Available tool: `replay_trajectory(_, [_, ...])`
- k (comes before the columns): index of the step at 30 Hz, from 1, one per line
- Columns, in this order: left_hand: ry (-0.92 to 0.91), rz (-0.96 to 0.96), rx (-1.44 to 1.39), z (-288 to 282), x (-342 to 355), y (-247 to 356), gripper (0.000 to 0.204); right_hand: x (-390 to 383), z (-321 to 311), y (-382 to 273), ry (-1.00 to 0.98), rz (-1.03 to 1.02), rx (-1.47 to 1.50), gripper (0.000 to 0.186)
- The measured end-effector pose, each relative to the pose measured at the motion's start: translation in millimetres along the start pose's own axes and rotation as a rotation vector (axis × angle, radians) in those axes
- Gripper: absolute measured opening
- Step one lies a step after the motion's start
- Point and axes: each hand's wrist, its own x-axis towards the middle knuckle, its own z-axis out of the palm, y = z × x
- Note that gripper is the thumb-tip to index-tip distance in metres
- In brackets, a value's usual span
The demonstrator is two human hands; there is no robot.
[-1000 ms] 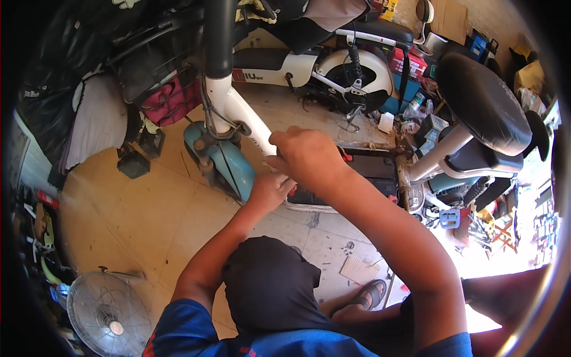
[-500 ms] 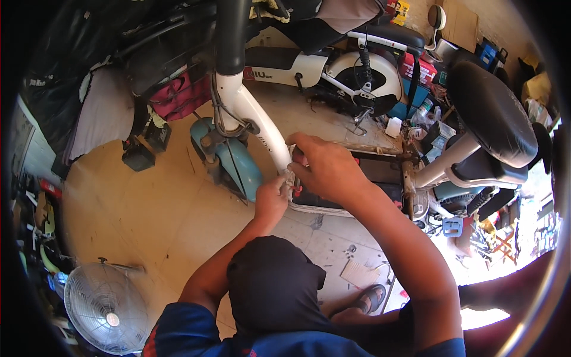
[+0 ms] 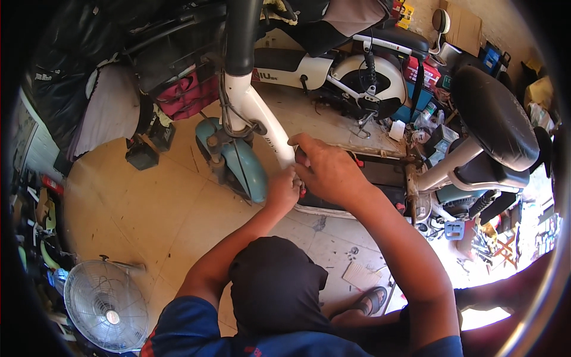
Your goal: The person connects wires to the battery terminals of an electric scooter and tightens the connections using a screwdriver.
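Note:
Both hands meet at the lower end of the white frame tube [image 3: 263, 116] of an electric scooter, where it joins the open footboard with a dark battery bay [image 3: 382, 183]. My left hand [image 3: 284, 189] is closed beside the tube's base, fingers curled together; a small red part [image 3: 302, 193] shows by its fingertips. Just right of the tube, my right hand [image 3: 333, 171] is bent, thumb and fingers drawn together close to the left hand. Whatever the fingers grip is hidden or too small to name. A teal front fender [image 3: 241, 169] lies left of the tube.
A black scooter saddle [image 3: 496, 116] rises at right. Behind stands another white scooter [image 3: 297, 70]. A floor fan [image 3: 107, 306] is at lower left, a black battery-like box [image 3: 143, 156] on the floor at left. Boxes and loose parts crowd the right side.
My left hand has shifted slightly right and its fingers have closed in nearer the right hand. The right hand stays almost in place. The scooter sits slightly farther right in the picture.

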Motion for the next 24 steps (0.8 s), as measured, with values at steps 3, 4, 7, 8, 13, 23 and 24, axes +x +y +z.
replay_trajectory(3, [-0.005, 0.055, 0.021, 8.3, -5.2, -5.1, 0.028, 1.1, -2.5, 0.4, -0.002, 0.027, 0.027, 0.037])
replay_trajectory(4, [0.103, 0.067, -0.08, 14.1, -9.5, -2.7, 0.034, 0.8, -3.1, 0.5, -0.002, 0.027, 0.022, 0.037])
replay_trajectory(7, [0.169, 0.002, -0.214, 14.0, -14.8, 9.6, 0.042, -3.0, -3.8, 4.1, 0.03, 0.022, -0.002, 0.037])
replay_trajectory(8, [0.13, -0.073, -0.242, 12.4, -15.9, 14.1, 0.043, -2.7, -5.6, 4.4, 0.022, 0.023, 0.015, 0.038])
replay_trajectory(13, [0.127, -0.047, -0.195, 12.4, -13.4, 4.6, 0.044, -0.6, -6.6, 2.2, 0.004, 0.021, 0.029, 0.038])
replay_trajectory(23, [0.098, 0.226, 0.061, 20.5, -13.3, -10.3, 0.033, 2.9, -6.3, 2.7, -0.032, 0.029, 0.031, 0.039])
replay_trajectory(24, [0.096, 0.227, 0.062, 21.4, -15.7, -10.8, 0.033, 3.9, -6.9, 1.0, -0.046, 0.036, 0.039, 0.039])
